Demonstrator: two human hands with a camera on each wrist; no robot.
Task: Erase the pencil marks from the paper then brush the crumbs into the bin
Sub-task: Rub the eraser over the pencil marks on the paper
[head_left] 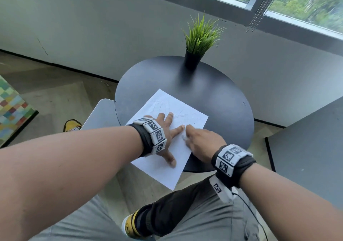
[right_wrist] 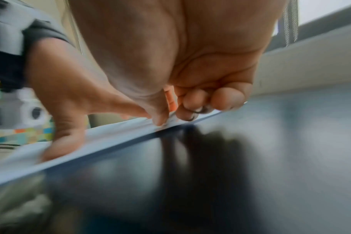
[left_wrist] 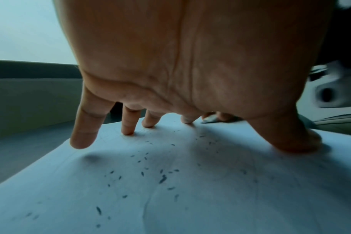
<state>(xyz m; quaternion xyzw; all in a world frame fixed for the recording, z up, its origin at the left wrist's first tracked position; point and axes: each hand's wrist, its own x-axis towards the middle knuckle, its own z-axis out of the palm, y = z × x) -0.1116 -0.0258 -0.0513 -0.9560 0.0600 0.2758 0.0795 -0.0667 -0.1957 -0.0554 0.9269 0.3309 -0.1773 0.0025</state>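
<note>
A white paper [head_left: 167, 103] with faint pencil marks lies on the round dark table [head_left: 213, 92], its near corner hanging over the edge. My left hand [head_left: 167, 135] presses flat on it with spread fingers. My right hand [head_left: 200, 140] is just right of the left index fingertip and pinches a small white eraser [head_left: 183, 136] against the sheet. In the left wrist view, dark eraser crumbs [left_wrist: 162, 178] are scattered on the paper [left_wrist: 210, 197] under my palm [left_wrist: 170, 71]. The right wrist view is blurred; my curled fingers [right_wrist: 192, 102] and thumb hold the eraser [right_wrist: 171, 120] at the paper's edge [right_wrist: 102, 139].
A green plant in a black pot [head_left: 193, 59] stands at the table's far side. A pale grey object [head_left: 102, 114] sits beside the table's left edge; what it is I cannot tell. A grey surface [head_left: 306, 148] is on the right, a wall and window behind.
</note>
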